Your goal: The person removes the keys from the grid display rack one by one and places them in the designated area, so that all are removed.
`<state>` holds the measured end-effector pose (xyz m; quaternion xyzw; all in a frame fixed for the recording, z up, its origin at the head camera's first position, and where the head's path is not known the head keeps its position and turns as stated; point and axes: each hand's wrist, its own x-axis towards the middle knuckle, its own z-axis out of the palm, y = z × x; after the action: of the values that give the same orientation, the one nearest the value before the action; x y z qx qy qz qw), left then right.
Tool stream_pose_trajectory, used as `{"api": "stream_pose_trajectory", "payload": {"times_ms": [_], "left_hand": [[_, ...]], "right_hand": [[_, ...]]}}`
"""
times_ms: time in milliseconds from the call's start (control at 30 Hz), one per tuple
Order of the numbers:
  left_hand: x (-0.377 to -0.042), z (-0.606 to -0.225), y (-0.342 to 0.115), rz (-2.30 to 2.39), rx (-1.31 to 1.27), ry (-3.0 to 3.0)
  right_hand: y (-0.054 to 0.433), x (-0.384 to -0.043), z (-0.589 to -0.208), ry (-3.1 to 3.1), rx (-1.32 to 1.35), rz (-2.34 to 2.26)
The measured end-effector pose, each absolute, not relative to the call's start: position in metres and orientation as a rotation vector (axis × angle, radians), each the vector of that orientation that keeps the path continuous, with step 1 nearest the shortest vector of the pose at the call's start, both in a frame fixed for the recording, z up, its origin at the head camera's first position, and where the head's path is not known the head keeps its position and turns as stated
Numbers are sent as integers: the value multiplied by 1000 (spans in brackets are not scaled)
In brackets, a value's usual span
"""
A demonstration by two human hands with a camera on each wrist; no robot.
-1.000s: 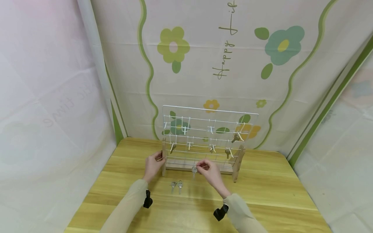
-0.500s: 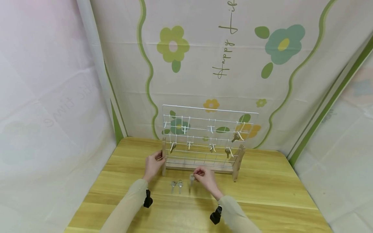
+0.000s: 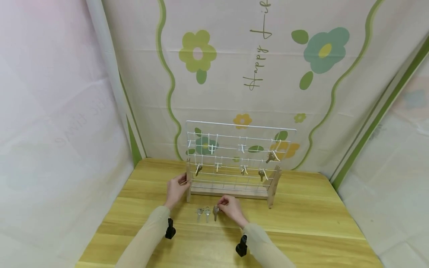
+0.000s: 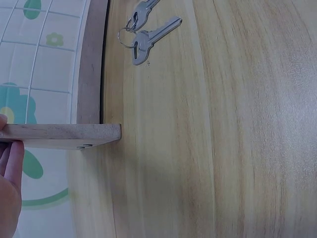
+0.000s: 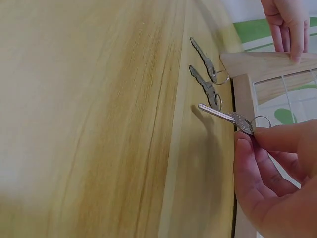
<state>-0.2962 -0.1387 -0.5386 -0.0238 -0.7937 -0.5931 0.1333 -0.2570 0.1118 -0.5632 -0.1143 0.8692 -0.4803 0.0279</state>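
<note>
My left hand (image 3: 175, 191) grips the left wooden upright (image 4: 59, 131) of a white wire rack (image 3: 241, 125). Between thumb and fingers, my right hand (image 3: 231, 208) pinches a silver key (image 5: 233, 119) by its head, near a small ring (image 5: 261, 119). In the right wrist view that key's blade points away from the hand, above the tabletop. Two more keys lie side by side on the wood just left of it: the left key (image 3: 199, 213) and the right key (image 3: 207, 213), each with a ring.
Several white hooks (image 3: 212, 149) stick out from the rack in two rows. Keys hang on some of them, such as a darker key (image 3: 270, 158) at upper right. The rack's wooden base (image 3: 231, 192) stands on the wooden table (image 3: 311, 219), before a flowered cloth (image 3: 228, 93).
My right hand has come down and left from the rack's base with the key, bringing it beside the two lying keys. The left hand stays on the upright.
</note>
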Motion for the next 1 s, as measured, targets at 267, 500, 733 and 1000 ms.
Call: {"api": "stream_pose_trajectory", "payload": {"times_ms": [267, 500, 733, 1000], "left_hand": [[-296, -540, -139, -1720, -68, -2313], [-298, -540, -140, -1724, -68, -2306], [-300, -540, -140, -1732, -65, -2283], [-300, -541, -139, -1725, -76, -2286]], "right_hand": [[110, -262, -570, 2613, -323, -1516], [111, -265, -576, 2655, -340, -1446], [108, -266, -574, 2707, -367, -1390], [108, -266, -576, 2779, -370, -1335]]}}
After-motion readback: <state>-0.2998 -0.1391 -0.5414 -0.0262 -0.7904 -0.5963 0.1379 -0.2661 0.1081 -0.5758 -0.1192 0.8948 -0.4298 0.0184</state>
